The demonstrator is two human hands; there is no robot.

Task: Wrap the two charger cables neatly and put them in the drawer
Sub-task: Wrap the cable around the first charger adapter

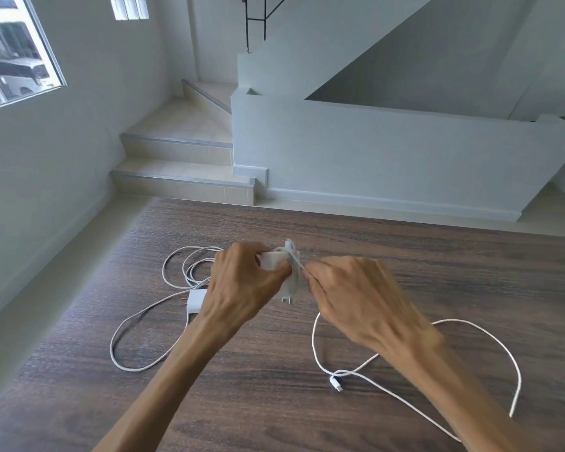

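- Slack was the risk: my left hand point(242, 282) clenched the charger brick point(276, 264) while my right hand point(349, 298) pinched its cable point(405, 324).
- Loose cord trailing toward 5 o'clock on the tabletop point(437, 256) could have snagged, I judged, loosening the wraps.

A dark wood-grain table point(307, 419) carries a white charger brick point(196, 301) and two loose white cables point(437, 324).

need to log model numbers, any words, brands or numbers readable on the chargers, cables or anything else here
None can be read.
Held charger brick: white faces, no print visible.
Second charger brick on the table: plain white, no print visible.
Vehicle outside the window: blurred, nothing legible.
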